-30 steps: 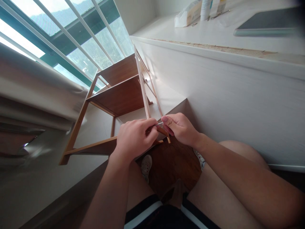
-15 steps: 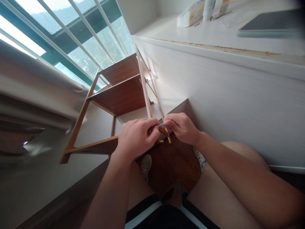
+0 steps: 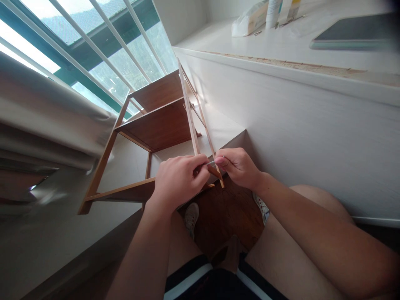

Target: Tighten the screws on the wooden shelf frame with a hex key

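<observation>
A brown wooden shelf rack [image 3: 156, 129] stands tilted in view before me. My left hand [image 3: 181, 179] is closed around the near upright of its right side frame, low down, and hides that part of the wood. My right hand [image 3: 239, 166] pinches a thin metal rod [image 3: 212, 163], which looks like a hex key. The rod spans the small gap between my hands. Its inner end disappears at the left fingers, so I cannot see what it meets. The far upright [image 3: 206, 129] passes just behind the rod.
On the right, a white ledge [image 3: 212, 39] with a chipped edge bears a dark flat device [image 3: 353, 31], a soft white packet [image 3: 250, 18], a tube [image 3: 273, 12] and small metal parts. A curtain [image 3: 46, 104] and barred window lie left. My shoes [image 3: 191, 216] rest on the brown floor.
Almost nothing differs. Both hands keep their grip and place, and the rack stays where it was.
</observation>
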The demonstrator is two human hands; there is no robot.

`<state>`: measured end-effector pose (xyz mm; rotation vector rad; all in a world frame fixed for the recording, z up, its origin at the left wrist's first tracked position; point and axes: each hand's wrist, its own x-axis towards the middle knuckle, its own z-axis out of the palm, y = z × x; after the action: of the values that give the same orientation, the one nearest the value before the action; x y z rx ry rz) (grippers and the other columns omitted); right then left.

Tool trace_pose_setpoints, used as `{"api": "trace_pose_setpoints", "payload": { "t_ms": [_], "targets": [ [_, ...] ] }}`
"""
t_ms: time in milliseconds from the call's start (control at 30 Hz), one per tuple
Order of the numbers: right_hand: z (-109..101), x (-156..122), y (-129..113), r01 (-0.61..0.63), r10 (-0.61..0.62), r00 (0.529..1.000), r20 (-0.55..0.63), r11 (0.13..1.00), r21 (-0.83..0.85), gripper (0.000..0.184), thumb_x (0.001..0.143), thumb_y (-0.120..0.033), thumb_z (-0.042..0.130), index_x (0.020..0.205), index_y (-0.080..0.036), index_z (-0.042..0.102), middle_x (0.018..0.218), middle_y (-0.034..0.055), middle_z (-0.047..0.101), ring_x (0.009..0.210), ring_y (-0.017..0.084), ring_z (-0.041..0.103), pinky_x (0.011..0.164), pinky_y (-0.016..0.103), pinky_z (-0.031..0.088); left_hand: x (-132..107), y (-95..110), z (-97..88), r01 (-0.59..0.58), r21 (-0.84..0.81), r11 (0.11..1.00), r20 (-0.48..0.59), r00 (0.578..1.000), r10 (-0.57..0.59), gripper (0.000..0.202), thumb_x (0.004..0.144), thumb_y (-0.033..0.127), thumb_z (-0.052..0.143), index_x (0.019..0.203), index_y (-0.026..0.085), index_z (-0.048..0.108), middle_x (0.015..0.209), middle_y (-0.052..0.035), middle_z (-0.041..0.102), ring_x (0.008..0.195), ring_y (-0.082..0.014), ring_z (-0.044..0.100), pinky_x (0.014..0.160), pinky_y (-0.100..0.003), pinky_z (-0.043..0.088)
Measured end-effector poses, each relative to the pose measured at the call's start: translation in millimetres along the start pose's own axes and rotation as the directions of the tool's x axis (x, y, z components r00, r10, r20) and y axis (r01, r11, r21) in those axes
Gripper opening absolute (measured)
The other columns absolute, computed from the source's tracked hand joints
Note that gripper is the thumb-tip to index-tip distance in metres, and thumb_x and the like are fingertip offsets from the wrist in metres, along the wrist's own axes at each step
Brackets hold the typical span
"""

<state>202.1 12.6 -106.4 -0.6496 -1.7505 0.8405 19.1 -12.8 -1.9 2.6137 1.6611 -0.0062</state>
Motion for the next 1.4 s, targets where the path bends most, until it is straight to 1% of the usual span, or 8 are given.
{"api": "trace_pose_setpoints", "payload": {
  "t_ms": [167, 367, 500, 633, 767, 867, 1033, 1400],
  "targets": [
    [0.3, 0.6, -0.8, 0.013, -0.013, 0.999, -0.032, 1.0, 0.004, 0.041, 0.102, -0.038, 0.048, 0.067, -0.018, 0.047, 0.062, -0.003, 0.045, 0.058, 0.01, 0.04, 0.06, 0.026, 0.032, -0.1, 0.2, -0.2, 0.002, 0.0, 1.0, 0.006, 1.0, -0.002, 0.024, 0.093, 0.038, 0.043, 0.084, 0.03, 0.064, 0.079, 0.0037, 0.07, 0.071, -0.0186, 0.061, 0.057, -0.033, 0.021],
    [1.4, -0.2, -0.3, -0.004, 0.004, 1.0, -0.02, 1.0, -0.005, 0.042, 0.102, -0.04, 0.048, 0.066, -0.018, 0.046, 0.062, -0.003, 0.044, 0.058, 0.01, 0.039, 0.059, 0.026, 0.032, 0.2, 0.1, 0.4, 0.008, 0.003, 1.0, 0.005, 1.0, -0.008, 0.025, 0.093, 0.039, 0.043, 0.085, 0.031, 0.065, 0.079, 0.0032, 0.071, 0.071, -0.0188, 0.061, 0.057, -0.033, 0.021],
    [2.2, -0.7, -1.4, 0.018, -0.017, 1.0, -0.015, 1.0, 0.009, 0.041, 0.103, -0.038, 0.048, 0.067, -0.018, 0.046, 0.062, -0.0031, 0.044, 0.058, 0.01, 0.039, 0.06, 0.026, 0.032, 0.0, -0.2, 0.5, 0.009, -0.004, 1.0, 0.01, 1.0, -0.009, 0.026, 0.093, 0.039, 0.042, 0.087, 0.031, 0.066, 0.08, 0.0026, 0.071, 0.072, -0.0192, 0.062, 0.058, -0.033, 0.022],
    [2.9, -0.5, -2.7, 0.054, -0.053, 0.998, -0.023, 0.998, 0.025, 0.039, 0.103, -0.036, 0.048, 0.068, -0.018, 0.049, 0.063, -0.0025, 0.047, 0.059, 0.01, 0.041, 0.061, 0.025, 0.034, 0.2, 0.4, -0.4, 0.005, -0.006, 1.0, 0.012, 1.0, -0.005, 0.026, 0.093, 0.039, 0.042, 0.088, 0.031, 0.066, 0.08, 0.0023, 0.071, 0.073, -0.0197, 0.062, 0.059, -0.033, 0.023],
    [3.8, -0.3, -1.9, 0.067, -0.067, 0.997, -0.034, 0.998, 0.012, 0.038, 0.103, -0.038, 0.047, 0.07, -0.019, 0.052, 0.066, -0.0005, 0.053, 0.061, 0.012, 0.043, 0.062, 0.026, 0.035, 0.5, 1.6, -2.2, 0.01, 0.0, 1.0, 0.017, 1.0, -0.01, 0.026, 0.093, 0.038, 0.042, 0.086, 0.03, 0.066, 0.08, 0.0015, 0.072, 0.073, -0.0197, 0.062, 0.059, -0.033, 0.024],
    [3.8, -0.4, -0.8, 0.053, -0.053, 0.998, -0.043, 0.999, 0.001, 0.039, 0.103, -0.039, 0.047, 0.07, -0.018, 0.054, 0.066, -0.0004, 0.053, 0.061, 0.012, 0.044, 0.062, 0.026, 0.036, 0.6, 2.1, -2.9, 0.011, 0.001, 1.0, 0.019, 1.0, -0.011, 0.026, 0.093, 0.038, 0.042, 0.086, 0.03, 0.066, 0.081, 0.0015, 0.072, 0.073, -0.0196, 0.063, 0.058, -0.033, 0.024],
    [4.0, -1.4, 0.8, 0.012, -0.012, 0.998, -0.061, 1.0, 0.001, 0.041, 0.102, -0.04, 0.048, 0.068, -0.018, 0.052, 0.062, -0.0023, 0.047, 0.059, 0.011, 0.043, 0.06, 0.026, 0.034, 0.3, 1.5, -1.9, 0.001, -0.001, 1.0, 0.015, 1.0, -0.001, 0.026, 0.093, 0.038, 0.042, 0.086, 0.03, 0.065, 0.081, 0.0024, 0.072, 0.072, -0.0194, 0.063, 0.058, -0.033, 0.023],
    [7.9, -2.6, 1.5, -0.03, 0.033, 0.997, -0.067, 0.999, 0.04, 0.046, 0.102, -0.046, 0.047, 0.065, -0.018, 0.05, 0.06, -0.0026, 0.045, 0.057, 0.011, 0.041, 0.059, 0.026, 0.033, 0.6, 2.0, -2.4, 0.011, -0.003, 1.0, 0.017, 1.0, -0.011, 0.024, 0.092, 0.037, 0.043, 0.084, 0.029, 0.064, 0.079, 0.0012, 0.071, 0.072, -0.0197, 0.063, 0.057, -0.033, 0.022]
  ]
}}
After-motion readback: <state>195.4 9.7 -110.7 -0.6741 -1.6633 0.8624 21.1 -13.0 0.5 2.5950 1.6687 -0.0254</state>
